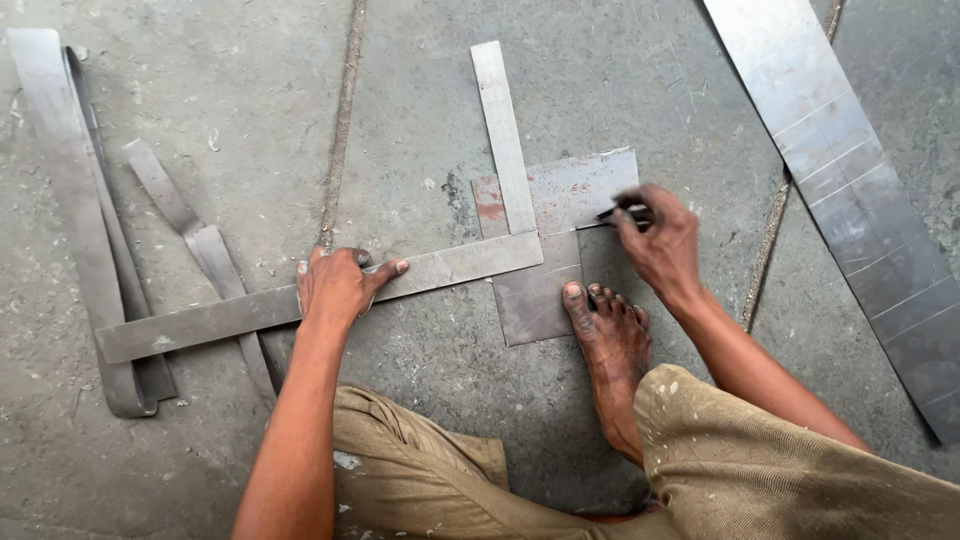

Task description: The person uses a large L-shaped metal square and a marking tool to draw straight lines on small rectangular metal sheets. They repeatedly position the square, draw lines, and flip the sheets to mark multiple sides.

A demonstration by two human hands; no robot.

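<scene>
A large steel L-shaped square (450,265) lies on a small sheet-metal plate (585,190) on the concrete floor. My left hand (338,285) presses flat on the square's long arm, fingers spread over it. My right hand (655,235) grips a thin dark scriber or pen (612,212), its tip touching the plate beside the square's upright arm. My bare right foot (605,340) rests its toes on the plate's near edge.
Long bent metal strips (85,210) lie at the left, some under the square's end. A wide metal sheet strip (850,170) with scribed lines runs diagonally at the right. Floor joints (342,120) cross the concrete. My knees fill the bottom.
</scene>
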